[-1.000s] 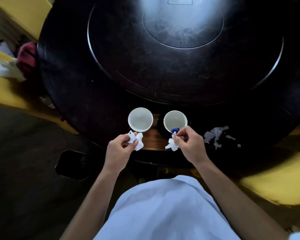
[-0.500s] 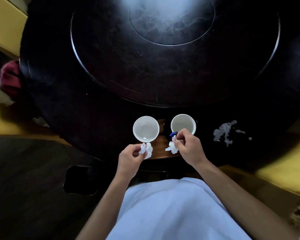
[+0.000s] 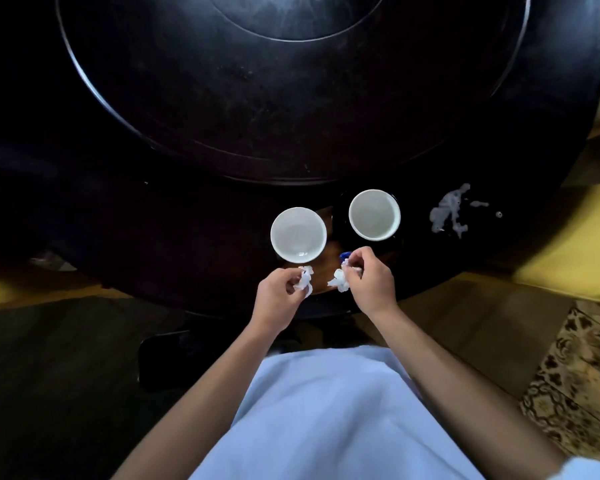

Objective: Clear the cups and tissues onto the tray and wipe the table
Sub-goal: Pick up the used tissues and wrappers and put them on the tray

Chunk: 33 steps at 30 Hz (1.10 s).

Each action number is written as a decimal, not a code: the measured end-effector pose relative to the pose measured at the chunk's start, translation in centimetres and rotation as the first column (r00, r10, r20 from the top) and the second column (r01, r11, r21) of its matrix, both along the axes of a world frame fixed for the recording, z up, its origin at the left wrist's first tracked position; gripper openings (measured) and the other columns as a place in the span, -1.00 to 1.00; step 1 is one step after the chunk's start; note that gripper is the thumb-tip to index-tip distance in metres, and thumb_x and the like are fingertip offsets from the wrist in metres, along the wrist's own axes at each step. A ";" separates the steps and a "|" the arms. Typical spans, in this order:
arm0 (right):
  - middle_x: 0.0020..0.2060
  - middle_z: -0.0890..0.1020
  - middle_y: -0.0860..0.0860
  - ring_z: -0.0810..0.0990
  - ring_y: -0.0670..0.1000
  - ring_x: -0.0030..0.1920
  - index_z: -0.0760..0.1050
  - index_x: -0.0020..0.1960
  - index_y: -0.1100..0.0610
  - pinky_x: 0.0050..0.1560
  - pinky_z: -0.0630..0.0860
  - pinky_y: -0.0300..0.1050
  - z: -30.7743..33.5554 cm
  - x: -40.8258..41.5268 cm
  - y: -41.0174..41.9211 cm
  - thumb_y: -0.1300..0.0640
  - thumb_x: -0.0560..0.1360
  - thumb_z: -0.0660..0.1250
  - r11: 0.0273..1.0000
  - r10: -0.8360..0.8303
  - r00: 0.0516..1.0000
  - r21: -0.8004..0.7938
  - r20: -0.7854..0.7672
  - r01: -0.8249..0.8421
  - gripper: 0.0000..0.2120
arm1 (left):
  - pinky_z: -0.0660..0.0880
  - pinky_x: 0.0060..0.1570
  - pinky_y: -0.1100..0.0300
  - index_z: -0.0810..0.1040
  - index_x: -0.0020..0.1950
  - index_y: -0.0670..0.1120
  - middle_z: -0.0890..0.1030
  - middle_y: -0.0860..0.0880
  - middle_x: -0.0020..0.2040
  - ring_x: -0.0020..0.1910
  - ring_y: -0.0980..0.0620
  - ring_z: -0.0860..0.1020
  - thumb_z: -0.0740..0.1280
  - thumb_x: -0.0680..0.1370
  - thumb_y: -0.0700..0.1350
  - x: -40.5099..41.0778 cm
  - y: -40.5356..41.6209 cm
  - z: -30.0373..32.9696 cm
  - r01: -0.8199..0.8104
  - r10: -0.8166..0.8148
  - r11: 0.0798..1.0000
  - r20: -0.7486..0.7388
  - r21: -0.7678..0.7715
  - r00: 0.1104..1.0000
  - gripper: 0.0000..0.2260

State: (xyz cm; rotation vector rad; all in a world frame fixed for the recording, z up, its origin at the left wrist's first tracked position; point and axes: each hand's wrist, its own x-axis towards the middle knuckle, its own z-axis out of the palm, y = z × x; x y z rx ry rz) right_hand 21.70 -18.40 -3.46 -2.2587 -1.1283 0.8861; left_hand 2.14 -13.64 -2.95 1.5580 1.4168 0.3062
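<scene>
- Our left hand (image 3: 278, 296) pinches a crumpled tissue (image 3: 305, 279) in its fingers; our right hand (image 3: 371, 282) pinches another wad (image 3: 340, 280), both over the tray (image 3: 321, 271) at the worktop (image 3: 153, 220) edge.
- The tissues look light and soft, so we judge a loose pinch enough.
- The two cups (image 3: 298, 234) look fragile; we would grip them by the rim.

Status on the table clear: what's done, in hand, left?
Done: both cups seem to sit on the brown tray. In hand: left hand and right hand each pinch a crumpled tissue above it. Left: drop tissues, wipe the white spill.
</scene>
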 end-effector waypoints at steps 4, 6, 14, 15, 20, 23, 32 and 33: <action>-0.12 0.60 -0.07 0.59 0.04 -0.09 0.49 0.01 0.05 -0.08 0.53 -0.03 -0.8 -0.7 0.7 0.18 0.55 0.36 1.000 -0.010 1.000 0.002 -0.022 0.010 -0.92 | 0.50 -0.15 0.30 0.68 0.14 -0.02 0.60 0.06 -0.13 -0.20 0.17 0.56 0.49 0.52 -0.16 0.6 0.4 -0.7 -0.006 0.010 0.999 -0.073 0.044 0.997 -0.80; -0.08 0.60 -0.07 0.59 0.04 -0.04 0.52 0.04 0.08 -0.05 0.50 -0.06 -1.3 -1.1 0.9 0.21 0.53 0.36 1.000 -0.011 0.999 0.006 -0.050 0.012 -0.89 | 0.47 -0.18 0.27 0.66 0.15 0.00 0.57 0.10 -0.13 -0.22 0.15 0.54 0.48 0.53 -0.14 0.9 0.4 -0.8 0.008 0.005 0.995 -0.136 0.097 0.991 -0.80; 0.10 0.63 0.06 0.61 0.09 0.10 0.56 0.18 0.13 0.06 0.48 -0.09 -2.1 -1.5 0.7 0.19 0.52 0.41 1.000 0.024 0.997 -0.003 -0.069 -0.024 -0.77 | 0.39 -0.24 0.30 0.65 0.14 -0.07 0.56 0.04 -0.06 -0.22 0.08 0.52 0.48 0.53 -0.17 1.4 -0.8 -1.6 0.028 0.014 0.982 -0.222 0.188 0.975 -0.81; 0.12 0.62 0.07 0.60 0.09 0.12 0.55 0.21 0.12 0.07 0.46 -0.11 -2.1 -1.4 0.5 0.18 0.52 0.42 0.999 0.034 0.997 -0.004 -0.062 -0.035 -0.73 | 0.43 -0.21 0.29 0.65 0.16 -0.09 0.57 0.02 -0.03 -0.20 0.08 0.53 0.48 0.53 -0.20 1.4 -0.9 -1.7 0.019 0.023 0.981 -0.210 0.194 0.977 -0.79; 0.15 0.58 0.06 0.61 0.13 0.12 0.49 0.29 0.05 0.04 0.51 -0.02 -1.7 -0.3 -0.5 0.08 0.50 0.48 0.995 0.086 0.995 -0.049 0.047 -0.084 -0.61 | 0.43 -0.13 0.29 0.64 0.27 -0.16 0.58 -0.05 0.02 -0.13 0.04 0.56 0.46 0.53 -0.28 0.9 -1.6 -1.9 -0.004 0.049 0.974 -0.194 0.226 0.980 -0.70; 0.07 0.59 0.05 0.63 0.15 0.05 0.51 0.21 0.03 -0.06 0.54 0.00 -1.5 0.0 -0.7 -0.03 0.52 0.45 0.989 0.132 0.975 -0.083 0.180 -0.119 -0.69 | 0.43 -0.15 0.33 0.61 0.28 -0.13 0.59 -0.03 -0.02 -0.15 0.07 0.54 0.45 0.54 -0.28 0.5 -1.7 -1.8 -0.087 0.128 0.971 -0.175 0.224 0.976 -0.69; -0.02 0.65 0.01 0.64 0.15 -0.03 0.59 0.03 0.09 -0.10 0.50 -0.03 -1.8 0.1 -0.5 0.09 0.51 0.46 0.986 0.164 0.978 -0.047 0.132 -0.159 -0.87 | 0.42 -0.20 0.30 0.69 0.12 -0.14 0.63 -0.02 -0.04 -0.16 0.05 0.56 0.51 0.50 -0.21 1.6 -1.4 -2.5 -0.062 0.108 0.976 -0.215 0.211 0.971 -0.80; -0.03 0.65 0.01 0.64 0.14 -0.04 0.59 0.03 0.08 -0.11 0.50 -0.04 -1.8 0.1 -0.5 0.08 0.52 0.46 0.986 0.164 0.978 -0.039 0.131 -0.160 -0.87 | 0.46 -0.22 0.26 0.70 0.12 -0.12 0.61 -0.01 -0.05 -0.17 0.05 0.55 0.53 0.49 -0.20 1.8 -1.5 -2.6 -0.018 0.073 0.973 -0.229 0.232 0.971 -0.79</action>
